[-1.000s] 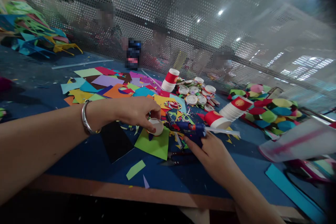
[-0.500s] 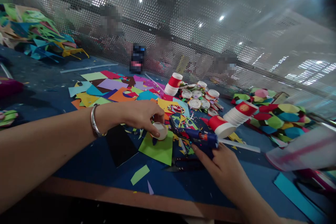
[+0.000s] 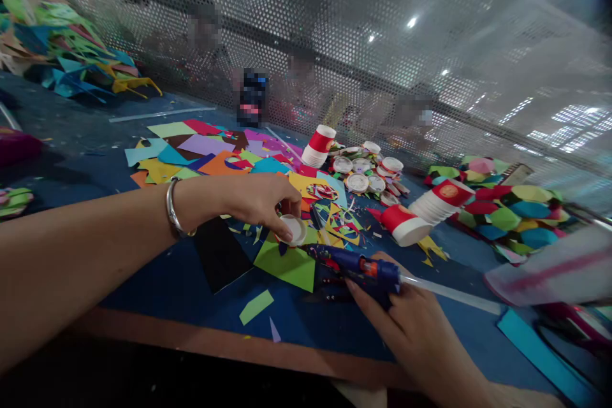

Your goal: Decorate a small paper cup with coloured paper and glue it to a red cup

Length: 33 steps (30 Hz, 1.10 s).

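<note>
My left hand [image 3: 255, 201] reaches in from the left with a silver bracelet on the wrist. Its thumb and fingers pinch a small white round paper cup bottom [image 3: 293, 229] over a green paper sheet [image 3: 287, 264]. My right hand [image 3: 406, 319] grips a blue glue gun [image 3: 363, 268] low on the table. The gun's nozzle points left toward the white disc, and a clear glue stick [image 3: 449, 293] juts out of its back to the right.
Coloured paper sheets and scraps [image 3: 210, 153] cover the blue table [image 3: 157, 293]. Stacks of red and white paper cups [image 3: 315, 146] [image 3: 433, 201] lie beyond, with cut cup bottoms [image 3: 363, 175]. A colourful pile [image 3: 502, 210] sits right. A perforated screen [image 3: 382, 44] backs the table; people sit behind it.
My right hand has drawn the glue gun toward me and down. The left hand keeps its pinch on the white disc, nearly in place.
</note>
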Available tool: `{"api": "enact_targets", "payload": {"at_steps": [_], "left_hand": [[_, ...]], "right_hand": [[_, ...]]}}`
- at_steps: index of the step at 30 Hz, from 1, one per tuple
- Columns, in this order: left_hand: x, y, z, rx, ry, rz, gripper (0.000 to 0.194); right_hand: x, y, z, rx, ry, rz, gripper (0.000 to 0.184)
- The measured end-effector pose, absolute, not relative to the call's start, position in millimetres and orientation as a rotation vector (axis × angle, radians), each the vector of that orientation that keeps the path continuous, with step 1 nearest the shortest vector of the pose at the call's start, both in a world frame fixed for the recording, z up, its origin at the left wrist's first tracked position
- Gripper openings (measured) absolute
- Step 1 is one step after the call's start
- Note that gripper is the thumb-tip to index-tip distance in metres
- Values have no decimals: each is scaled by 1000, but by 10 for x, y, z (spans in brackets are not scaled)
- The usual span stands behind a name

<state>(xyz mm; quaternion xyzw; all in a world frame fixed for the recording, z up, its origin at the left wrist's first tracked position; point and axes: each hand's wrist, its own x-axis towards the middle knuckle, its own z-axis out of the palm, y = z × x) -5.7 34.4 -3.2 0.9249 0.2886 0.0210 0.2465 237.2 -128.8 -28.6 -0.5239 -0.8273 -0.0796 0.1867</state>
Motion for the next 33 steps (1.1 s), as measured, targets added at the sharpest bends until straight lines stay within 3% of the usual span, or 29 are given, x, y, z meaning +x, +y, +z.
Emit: {"api": "enact_targets", "payload": {"at_steps": [15, 33], "left_hand": [[-63, 375, -76, 2491, 764, 87, 38], [-74, 358, -56, 2533, 751, 101, 37]], "right_hand": [[2397, -1259, -439, -1516, -2351, -96, 35], [2539, -1162, -351, -1528, -2317, -211, 38]]}}
